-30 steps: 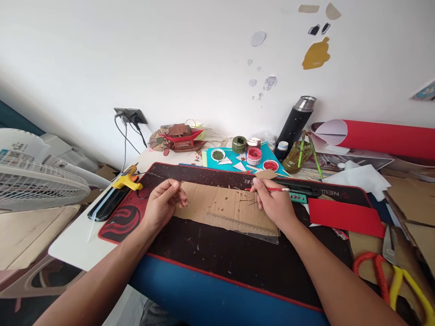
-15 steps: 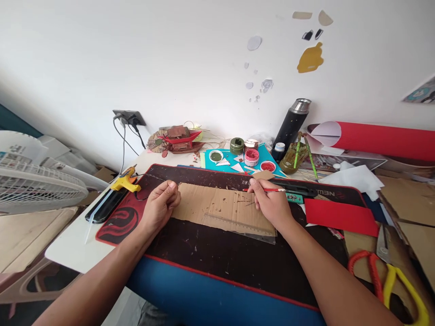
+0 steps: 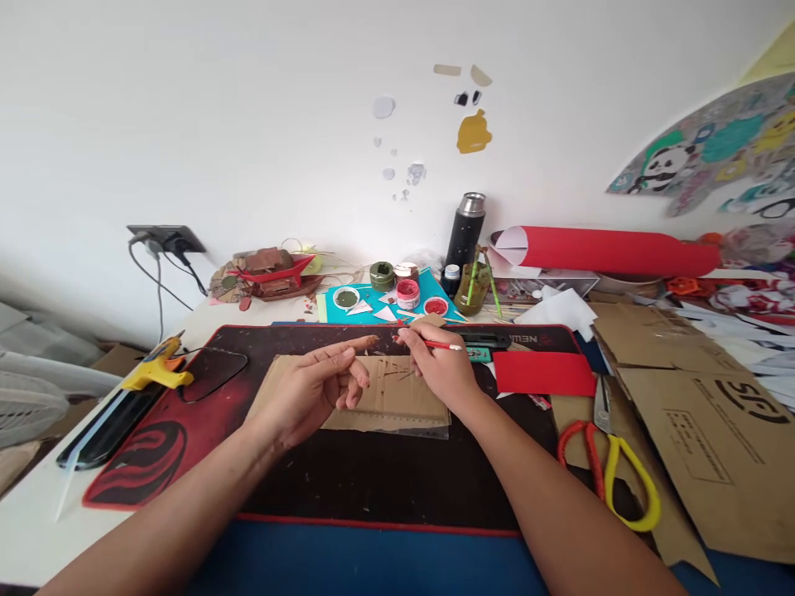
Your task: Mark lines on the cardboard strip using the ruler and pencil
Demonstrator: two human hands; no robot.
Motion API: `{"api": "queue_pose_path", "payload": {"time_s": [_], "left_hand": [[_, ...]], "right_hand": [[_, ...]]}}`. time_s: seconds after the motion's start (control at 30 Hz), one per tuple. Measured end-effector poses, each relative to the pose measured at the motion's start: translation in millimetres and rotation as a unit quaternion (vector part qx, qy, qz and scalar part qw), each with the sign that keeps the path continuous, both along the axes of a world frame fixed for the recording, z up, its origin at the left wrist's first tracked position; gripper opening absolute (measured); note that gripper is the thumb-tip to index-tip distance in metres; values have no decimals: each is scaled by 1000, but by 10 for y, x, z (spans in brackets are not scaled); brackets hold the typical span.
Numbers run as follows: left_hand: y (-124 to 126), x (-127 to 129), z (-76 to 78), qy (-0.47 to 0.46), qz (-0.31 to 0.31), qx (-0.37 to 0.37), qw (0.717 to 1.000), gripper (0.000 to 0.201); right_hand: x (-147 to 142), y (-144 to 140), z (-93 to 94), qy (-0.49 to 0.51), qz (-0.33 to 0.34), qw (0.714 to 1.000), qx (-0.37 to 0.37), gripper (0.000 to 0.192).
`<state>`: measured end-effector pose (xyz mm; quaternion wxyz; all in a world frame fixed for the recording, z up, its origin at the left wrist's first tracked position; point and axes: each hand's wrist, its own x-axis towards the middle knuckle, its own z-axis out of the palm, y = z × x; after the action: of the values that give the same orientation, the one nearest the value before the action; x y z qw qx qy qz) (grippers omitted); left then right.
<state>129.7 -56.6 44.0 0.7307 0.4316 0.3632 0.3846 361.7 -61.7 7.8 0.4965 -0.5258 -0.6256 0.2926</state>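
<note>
My left hand (image 3: 320, 385) hovers over the left part of the cardboard piece (image 3: 397, 397). Its index finger points right, the other fingers are loosely curled, and a small brown fleck (image 3: 373, 338) shows at the index fingertip. My right hand (image 3: 444, 364) grips a slim red pencil-like stick (image 3: 438, 344) with a white end; its working tip is hard to make out. That tip points left, a short way from the left index finger. Dark marks and specks show on the cardboard, and a clear ruler (image 3: 428, 430) lies along its near edge.
A yellow glue gun (image 3: 158, 368) lies at the left on a black case. Open paint jars (image 3: 408, 293) stand on blue sheet at the back, near a black flask (image 3: 465, 228). At right are red card (image 3: 545, 372), scissors (image 3: 612, 472) and cardboard sheets (image 3: 714, 447).
The view has turned to the right. My left hand has loosened from a closed pinch and stretched out its index finger, coming nearer my right hand, which still holds the red stick.
</note>
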Motion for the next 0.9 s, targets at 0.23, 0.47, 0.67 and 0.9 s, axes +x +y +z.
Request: {"api": "queue_pose_path", "payload": {"time_s": [0.23,0.47,0.67,0.9], "left_hand": [[-11,144,36,-9,-22,-27,999,46],[-15,142,23,-9,-22,-31,999,43],[-30,124,9,-5,-14,-30,999,48],[-49,139,-19,6,-18,-25,1000,48]], "right_hand": [[-8,1,32,-37,-3,997,73,35],[-24,22,-13,-20,7,995,93,19],[-15,7,-10,-31,32,996,82,10],[-15,-16,-2,-58,46,995,66,13]]}}
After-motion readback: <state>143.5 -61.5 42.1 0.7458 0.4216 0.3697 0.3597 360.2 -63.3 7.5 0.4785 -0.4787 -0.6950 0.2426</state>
